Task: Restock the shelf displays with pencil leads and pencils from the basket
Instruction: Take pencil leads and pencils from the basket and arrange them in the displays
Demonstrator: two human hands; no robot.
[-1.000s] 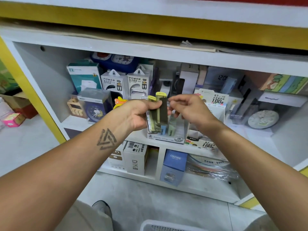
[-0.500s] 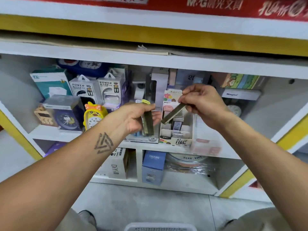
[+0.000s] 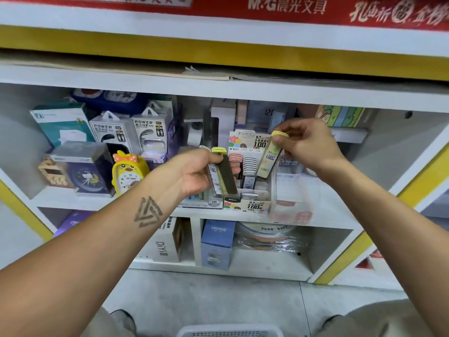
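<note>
Two lead cases remain gripped in the left hand (image 3: 194, 173) as the right hand (image 3: 306, 144) pinches a third lead case (image 3: 268, 159) above the display box (image 3: 252, 204), ready for slotting downward.

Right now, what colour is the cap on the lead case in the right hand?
Yellow. The cap sits pinched in the right hand, clearest in the head view.
</note>
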